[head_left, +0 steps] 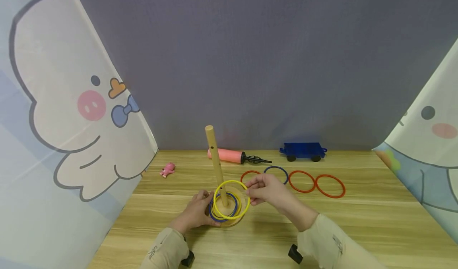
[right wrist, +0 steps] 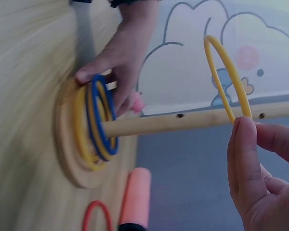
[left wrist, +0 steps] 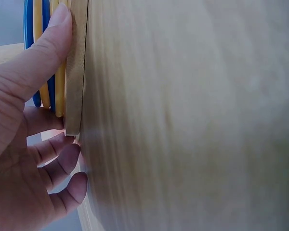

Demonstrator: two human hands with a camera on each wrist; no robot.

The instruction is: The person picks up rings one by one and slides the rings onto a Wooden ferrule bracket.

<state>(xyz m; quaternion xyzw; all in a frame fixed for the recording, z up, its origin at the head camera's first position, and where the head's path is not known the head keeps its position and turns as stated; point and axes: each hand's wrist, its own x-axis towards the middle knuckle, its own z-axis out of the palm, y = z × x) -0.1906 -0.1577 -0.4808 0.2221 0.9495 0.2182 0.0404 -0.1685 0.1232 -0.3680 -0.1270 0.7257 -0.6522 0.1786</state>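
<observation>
Ring (right wrist: 241, 92), yellow, in right grip (head_left: 269, 191)

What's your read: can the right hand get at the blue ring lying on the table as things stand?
Probably not yet: the right hand pinches a yellow ring, so its grip isn't free, though the blue ring lies close beyond it, seemingly unblocked.

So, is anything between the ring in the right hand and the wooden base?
Yes: blue and yellow rings lie stacked around the post on the base, below the held ring. The left hand grips the base's edge beside them.
</observation>
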